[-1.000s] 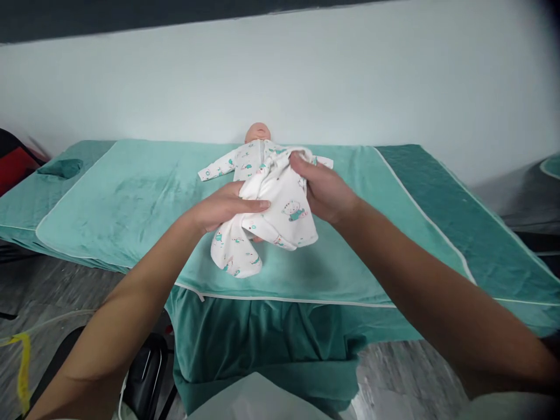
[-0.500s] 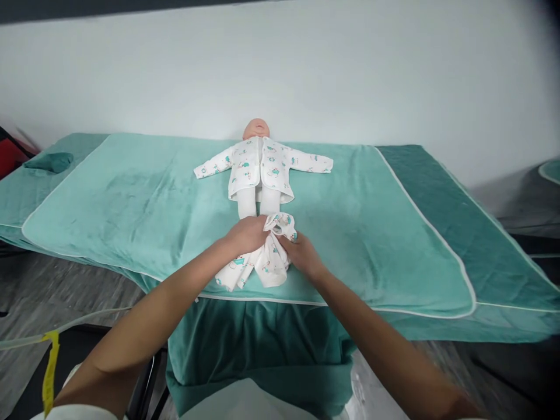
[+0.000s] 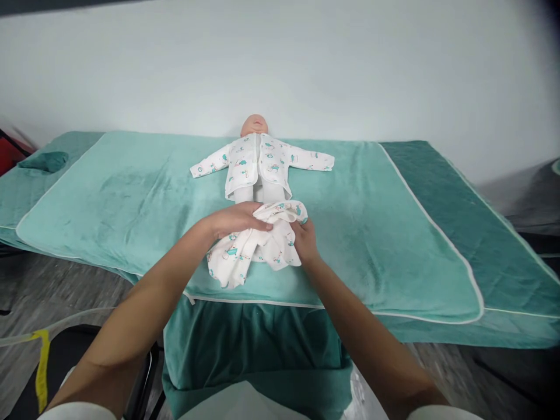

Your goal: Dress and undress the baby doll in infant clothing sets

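A baby doll [image 3: 254, 124] lies on its back with its head toward the wall, arms spread. It wears a white printed jacket [image 3: 242, 162]; white legs show below the hem. At the feet, my left hand [image 3: 238, 220] and my right hand [image 3: 305, 238] grip white printed baby pants [image 3: 231, 252] with the same pattern. The left thumb presses on the bunched cloth, and the right fingers are partly inside its fold. Between my hands the waist is spread into a loop, while one leg of the pants hangs toward me. The doll's feet are hidden behind the cloth.
Under the doll lies a light green plush mat [image 3: 144, 192] with white piping, on a bed with a darker green cover [image 3: 490, 233]. A white wall [image 3: 306, 70] rises behind it. At lower left are a black chair [image 3: 65, 344] and a yellow strap [image 3: 42, 367].
My hands have moved slightly apart and up toward the doll's legs. The waist of the pants has opened wider between them, and the cloth has spread out.
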A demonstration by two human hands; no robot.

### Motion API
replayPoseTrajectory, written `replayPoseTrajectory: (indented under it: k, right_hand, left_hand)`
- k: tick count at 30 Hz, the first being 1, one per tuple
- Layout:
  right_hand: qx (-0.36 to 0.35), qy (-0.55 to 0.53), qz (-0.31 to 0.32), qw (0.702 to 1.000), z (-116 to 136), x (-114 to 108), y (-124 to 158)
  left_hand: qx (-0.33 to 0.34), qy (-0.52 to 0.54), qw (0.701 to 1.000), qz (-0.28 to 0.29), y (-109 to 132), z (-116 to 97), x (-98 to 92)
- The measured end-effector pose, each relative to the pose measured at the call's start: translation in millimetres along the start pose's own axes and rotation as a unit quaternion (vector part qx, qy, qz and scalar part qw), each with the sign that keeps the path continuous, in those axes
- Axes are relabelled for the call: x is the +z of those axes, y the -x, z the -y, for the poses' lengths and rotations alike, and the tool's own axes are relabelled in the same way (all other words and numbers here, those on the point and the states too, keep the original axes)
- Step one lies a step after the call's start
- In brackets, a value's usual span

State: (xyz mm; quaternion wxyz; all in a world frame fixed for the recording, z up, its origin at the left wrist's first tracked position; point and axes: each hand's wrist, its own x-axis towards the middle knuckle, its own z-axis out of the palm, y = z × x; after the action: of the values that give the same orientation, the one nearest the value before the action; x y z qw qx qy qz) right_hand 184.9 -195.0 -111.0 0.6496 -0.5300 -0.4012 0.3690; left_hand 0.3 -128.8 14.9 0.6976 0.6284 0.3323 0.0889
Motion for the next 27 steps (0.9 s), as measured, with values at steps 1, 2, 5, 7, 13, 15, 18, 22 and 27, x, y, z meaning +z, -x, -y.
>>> replayPoseTrajectory:
  k: [1, 2, 5, 7, 13, 15, 18, 22, 27]
  right_hand:
    - [-0.018, 0.016, -0.011, 1.000, -1.5, 2.8, -6.7]
    - [-0.033, 0.030, -0.024, 0.999, -3.5, 5.4, -13.9]
    - [-0.069, 0.071, -0.056, 0.994, -9.9, 10.8, -37.6]
    - [-0.090, 0.101, -0.061, 0.989, -12.2, 11.5, -55.0]
    - [-0.125, 0.168, -0.026, 0.977, -14.7, 5.9, -95.0]
    - [-0.113, 0.161, -0.010, 0.980, -15.5, 4.2, -95.7]
    - [-0.126, 0.143, 0.019, 0.981, -10.0, 2.3, -87.9]
    - [-0.215, 0.163, 0.128, 0.954, 22.8, 7.6, -85.1]
    - [-0.090, 0.259, 0.376, 0.885, 76.9, 41.5, -108.7]
  left_hand:
    - [0.000, -0.008, 1.000, -0.029, -5.0, -3.0, -5.8]
    - [0.009, -0.029, 0.997, -0.076, -11.4, -5.2, -11.7]
    - [0.076, -0.150, 0.962, -0.217, -37.2, -7.5, -27.6]
    - [0.125, -0.220, 0.930, -0.267, -56.4, -5.9, -34.6]
    - [0.183, -0.189, 0.898, -0.352, -81.0, 1.8, -42.1]
    - [0.158, -0.151, 0.921, -0.323, -73.2, 4.0, -47.8]
    - [0.107, -0.039, 0.970, -0.217, -56.8, 10.7, -61.6]
    - [0.113, 0.138, 0.974, -0.137, -46.2, 28.7, -72.3]
    - [0.183, 0.247, 0.940, -0.149, -50.1, 52.9, -64.3]
